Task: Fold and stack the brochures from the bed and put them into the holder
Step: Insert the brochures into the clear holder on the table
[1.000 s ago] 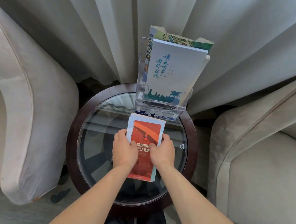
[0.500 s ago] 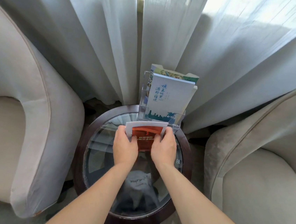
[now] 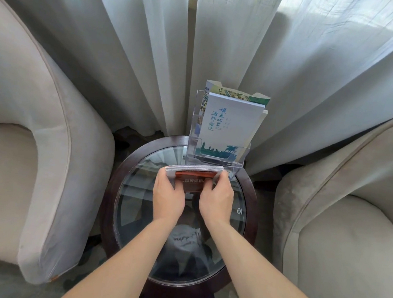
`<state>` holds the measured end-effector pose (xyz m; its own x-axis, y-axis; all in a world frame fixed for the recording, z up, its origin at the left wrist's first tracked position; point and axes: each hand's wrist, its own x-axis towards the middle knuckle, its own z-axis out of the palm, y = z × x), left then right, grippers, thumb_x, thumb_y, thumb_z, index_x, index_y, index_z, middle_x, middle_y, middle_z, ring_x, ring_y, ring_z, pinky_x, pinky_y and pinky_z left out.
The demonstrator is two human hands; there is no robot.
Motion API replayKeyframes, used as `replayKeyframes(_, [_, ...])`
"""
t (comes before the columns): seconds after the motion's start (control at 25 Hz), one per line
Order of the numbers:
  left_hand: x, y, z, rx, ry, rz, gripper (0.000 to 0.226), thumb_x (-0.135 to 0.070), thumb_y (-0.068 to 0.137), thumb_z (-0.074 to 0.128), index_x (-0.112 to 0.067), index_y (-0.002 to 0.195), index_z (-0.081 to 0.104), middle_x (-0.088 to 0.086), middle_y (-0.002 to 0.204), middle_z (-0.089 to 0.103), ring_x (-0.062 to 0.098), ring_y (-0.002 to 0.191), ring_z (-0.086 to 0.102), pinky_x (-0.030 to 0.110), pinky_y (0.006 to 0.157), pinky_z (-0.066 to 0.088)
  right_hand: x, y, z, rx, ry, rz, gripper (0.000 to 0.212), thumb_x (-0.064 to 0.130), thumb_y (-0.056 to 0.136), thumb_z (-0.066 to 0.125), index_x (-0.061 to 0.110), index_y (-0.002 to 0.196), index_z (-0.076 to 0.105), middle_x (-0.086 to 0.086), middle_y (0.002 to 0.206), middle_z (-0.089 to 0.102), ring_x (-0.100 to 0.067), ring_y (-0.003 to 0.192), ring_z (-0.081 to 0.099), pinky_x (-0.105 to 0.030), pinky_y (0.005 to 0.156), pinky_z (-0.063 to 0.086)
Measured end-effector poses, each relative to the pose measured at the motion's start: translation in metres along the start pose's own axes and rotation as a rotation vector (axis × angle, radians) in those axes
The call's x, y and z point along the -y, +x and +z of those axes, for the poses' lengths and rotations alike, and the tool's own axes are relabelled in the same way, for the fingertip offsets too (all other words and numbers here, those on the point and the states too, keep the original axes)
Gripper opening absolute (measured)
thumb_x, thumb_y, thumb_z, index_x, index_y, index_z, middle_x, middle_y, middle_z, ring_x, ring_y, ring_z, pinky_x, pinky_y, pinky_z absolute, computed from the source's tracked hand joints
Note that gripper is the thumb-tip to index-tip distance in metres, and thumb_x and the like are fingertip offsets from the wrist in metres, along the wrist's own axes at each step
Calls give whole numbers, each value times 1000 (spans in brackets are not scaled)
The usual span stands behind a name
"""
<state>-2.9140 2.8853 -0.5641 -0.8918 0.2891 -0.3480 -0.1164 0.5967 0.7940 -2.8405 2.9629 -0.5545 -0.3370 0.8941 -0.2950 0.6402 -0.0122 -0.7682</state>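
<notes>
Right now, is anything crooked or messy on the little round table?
Nothing is spilled or broken. The white booklet in the clear holder leans a little to the right, not quite square. Both hands, left hand and right hand, hold the brochure stack fairly even.

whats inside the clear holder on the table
The clear holder holds a white booklet in front and a green-printed brochure behind it, mostly covered.

Head cam, looking fwd and down, close over table (image 3: 111,188)
</notes>
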Motion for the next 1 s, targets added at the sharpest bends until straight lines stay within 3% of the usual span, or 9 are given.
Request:
replayKeyframes(0.24, [-6, 2, 7, -24, 17, -43, 5, -15, 96, 53, -18, 99, 55, 0, 99, 61, 19, 93, 55, 27, 78, 37, -3, 1, 1, 11, -17, 30, 12, 17, 95, 55, 29, 96, 53, 10, 100, 64, -15, 97, 60, -36, 88, 50])
replayKeyframes(0.52, [-13, 4, 7, -6, 36, 35, 10, -15, 96, 51, -22, 100, 57, -5, 101, 63, 15, 93, 55, 27, 82, 39, 2, 9, -8, -11, -89, 72, 15, 16, 95, 55, 29, 91, 50, 4, 91, 64, -24, 89, 62, -33, 77, 46])
replayKeyframes(0.68, [-35, 8, 9, 5, 42, 102, 10, -15, 97, 51, -24, 100, 55, -7, 100, 62, 12, 93, 55, 26, 83, 39, 16, 17, -22, -43, -84, 76, 6, 17, 95, 55, 21, 99, 58, -7, 100, 70, -31, 93, 64, -39, 83, 51])
replayKeyframes(1.0, [-108, 23, 5, 17, -14, 211, 9, -15, 95, 50, -23, 96, 55, -5, 95, 63, 15, 91, 57, 33, 81, 46, 71, 43, -62, -118, -57, 5, 4, 21, 94, 53, 19, 96, 55, -5, 98, 68, -31, 92, 62, -42, 82, 51])
